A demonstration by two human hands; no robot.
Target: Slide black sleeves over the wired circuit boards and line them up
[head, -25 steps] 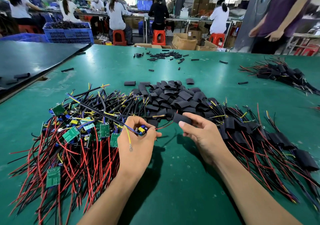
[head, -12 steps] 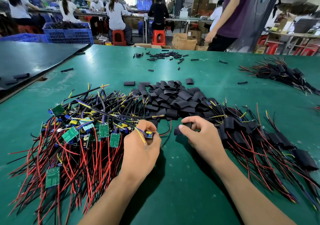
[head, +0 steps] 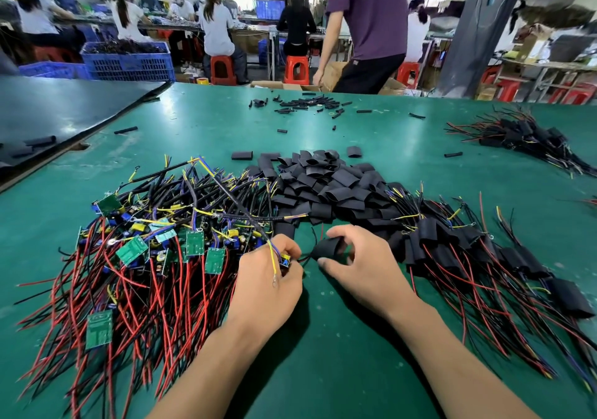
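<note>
Green matting [head: 323, 370] covers our bench in a busy workshop. Our left hand [head: 268, 286] curls round a small wired circuit board [head: 285, 261], with a yellow lead draped over the knuckles. Our right hand [head: 361, 267] pinches a black sleeve [head: 328, 247] between thumb and forefinger, just beside the board. Unsleeved boards [head: 145, 250] lie heaped at left, loose sleeves [head: 323, 186] lie beyond our hands, and sleeved boards [head: 484, 250] lie at right.
</note>
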